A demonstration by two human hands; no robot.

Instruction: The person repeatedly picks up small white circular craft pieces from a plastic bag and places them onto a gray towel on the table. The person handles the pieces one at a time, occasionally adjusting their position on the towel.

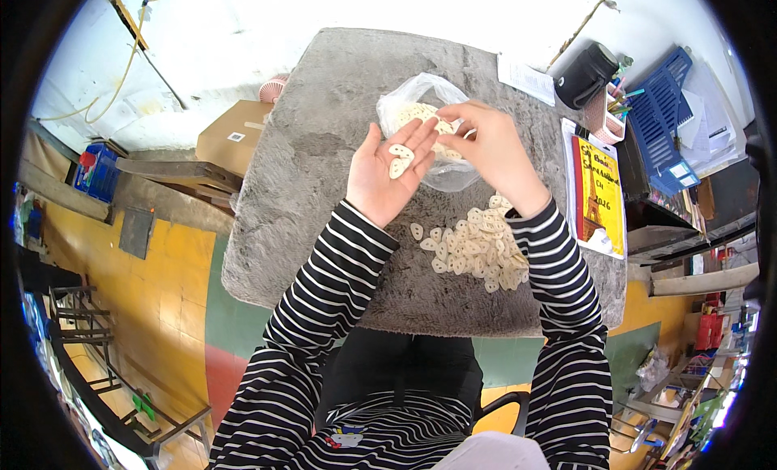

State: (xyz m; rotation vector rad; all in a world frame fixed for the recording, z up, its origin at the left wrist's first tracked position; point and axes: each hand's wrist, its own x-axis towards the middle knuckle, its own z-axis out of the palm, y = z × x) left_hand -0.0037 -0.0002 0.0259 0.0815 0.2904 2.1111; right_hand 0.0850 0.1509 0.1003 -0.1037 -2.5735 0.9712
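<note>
My left hand (384, 178) is turned palm up, fingers stretched out and thumb apart. A few small flat cream-coloured pieces with holes (401, 159) lie on its palm. Close by on the right, my right hand (498, 146) bends with thumb and index finger brought together in a pinch; what is between the fingertips I cannot make out. Behind both hands, a clear plastic bag (453, 176) lies opened on the grey table cover, holding many similar pieces (417, 112). Nearer me, a loose heap of such pieces (477, 247) spreads beside my right forearm, which covers part of it.
A fuzzy grey cover (283, 251) lies over the table. Along its right side are a yellow booklet (599, 191), a paper sheet (526, 77), a pink pen holder (603, 118), a black cylindrical container (587, 75) and a blue rack (655, 122). A cardboard box (235, 138) stands left of the table.
</note>
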